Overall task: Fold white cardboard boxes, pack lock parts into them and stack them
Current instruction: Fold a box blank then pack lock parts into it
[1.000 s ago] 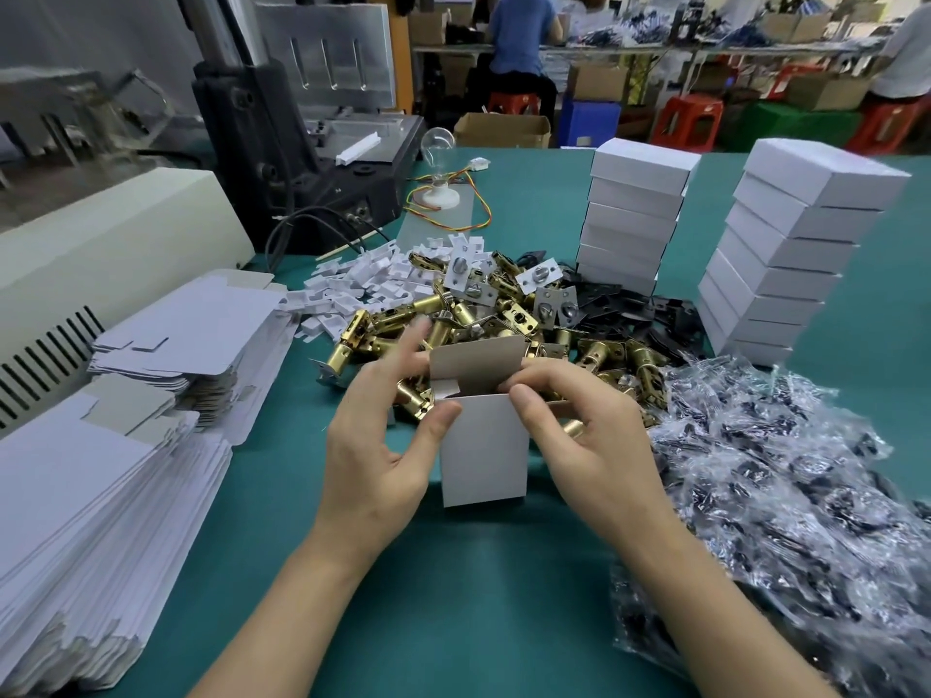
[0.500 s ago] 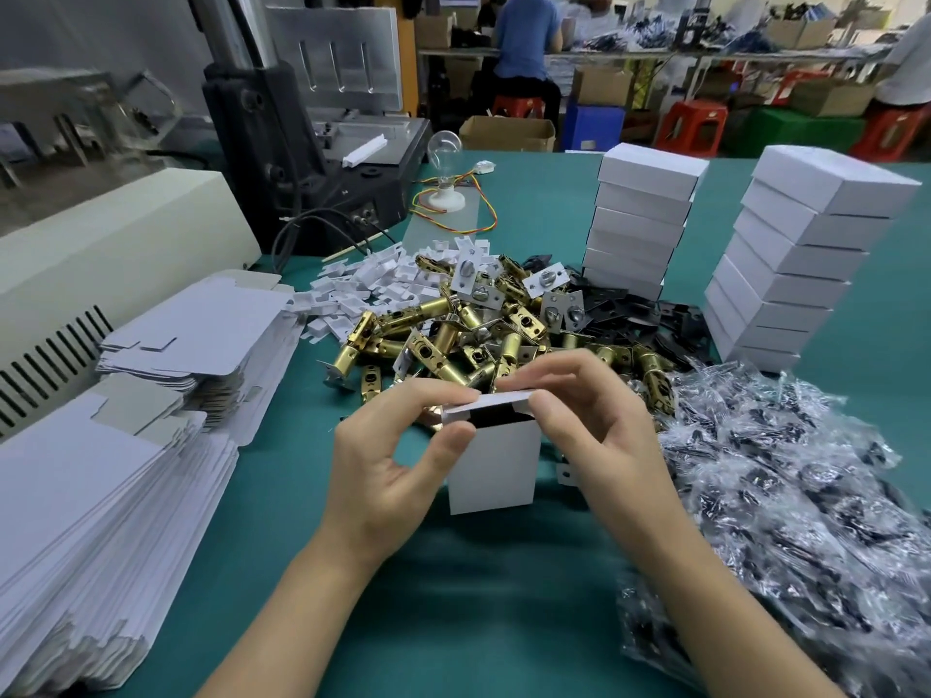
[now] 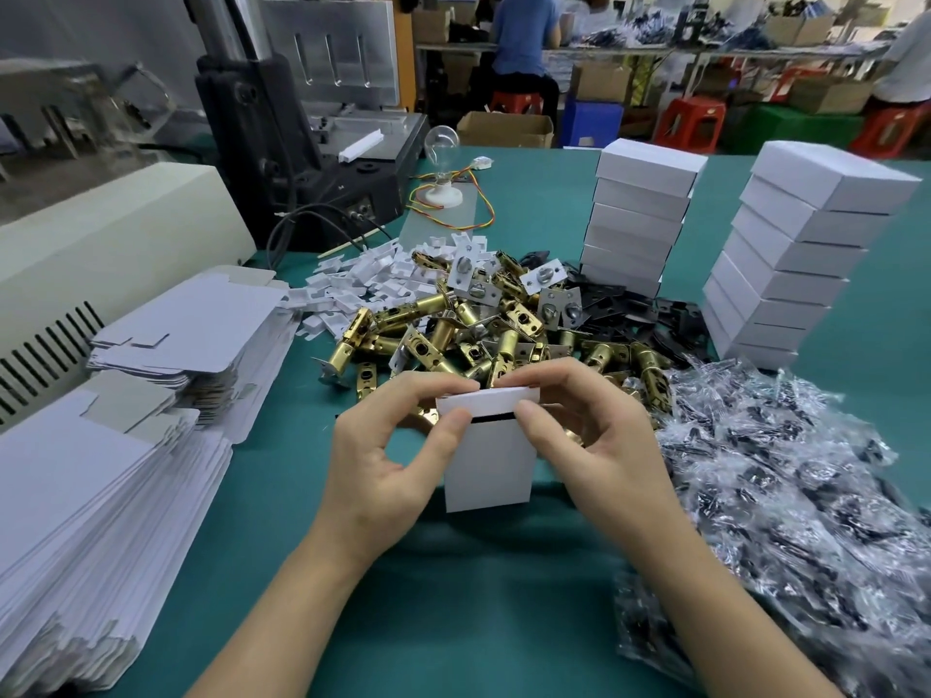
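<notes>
I hold a small white box [image 3: 486, 466] standing up on the green table [image 3: 453, 596], right in front of me. My left hand [image 3: 383, 460] is on its left side and my right hand [image 3: 599, 445] is on its right side. My thumbs and pointer fingers are pinched on the top corners, and my other fingers are curled loose. The lid [image 3: 487, 398] is almost down. I can see a thin dark gap under it, so it is not shut yet.

I think the box is light and a bit bendy, because it is only thin card. If I squeeze the middle, it may dent. So I hold it at the edges and corners, where the card is folded and stiffer. I think I need to push the lid flap in softly so it does not crease. I cannot see what is inside.

Just behind the box is a pile of gold locks [image 3: 453, 335]. They are metal, so they look heavy and hard. On my right is a heap of shiny bags [image 3: 781, 486]; they look slippery. On my left are flat boxes [image 3: 101, 496] waiting to be folded. Far behind are two stacks [image 3: 786, 254] of done boxes. The right one leans a bit, so I think I must set this box down gently.
</notes>
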